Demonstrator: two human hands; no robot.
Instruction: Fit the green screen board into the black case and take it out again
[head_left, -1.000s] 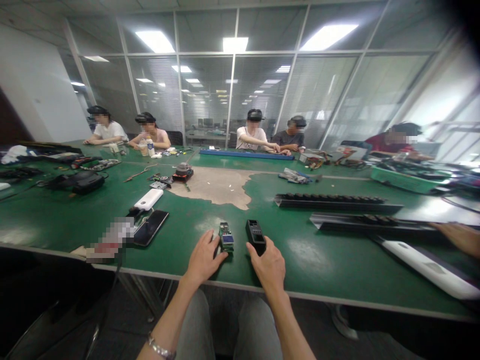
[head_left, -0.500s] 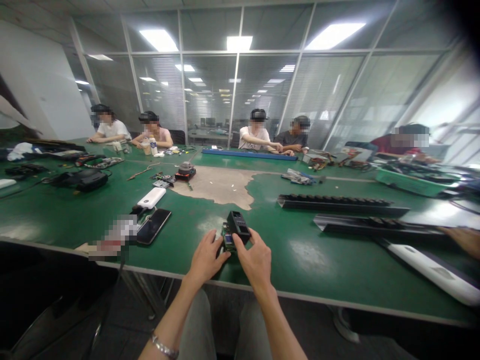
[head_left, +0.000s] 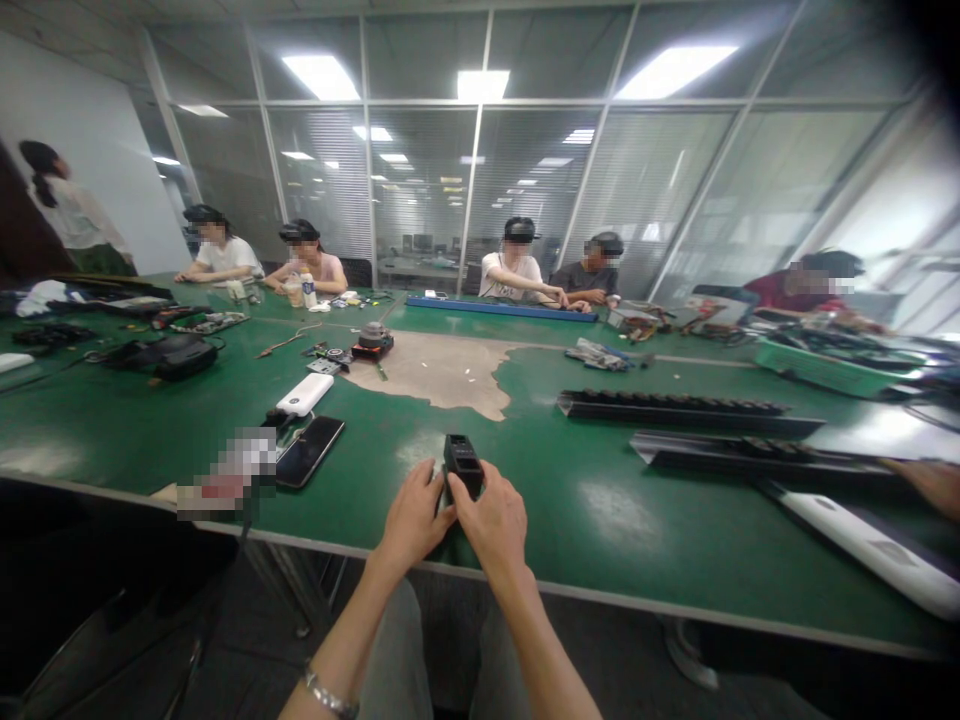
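Note:
A small black box-shaped electronic device (head_left: pixel 463 460) with rectangular openings in its top stands over the green table (head_left: pixel 540 560) in front of me. My right hand (head_left: pixel 493 515) is closed on its right side, with the thumb across the near end. My left hand (head_left: pixel 414 508) is closed against its left side, fingertips near the lower edge. Both thumbs nearly meet at the near end. The green circuit board seen earlier on its side is hidden now.
A black phone (head_left: pixel 310 452) and a white power bank (head_left: pixel 305 395) lie to the left. Long black channels (head_left: pixel 690 405) and a white-and-black bar-shaped tool (head_left: pixel 874 550) lie to the right. A green basket (head_left: pixel 836 370) stands at far right. Several people sit around the table.
The device has turned upright and moved slightly left and down between my hands, and its circuit board is out of sight. A person at far left now stands in fuller view.

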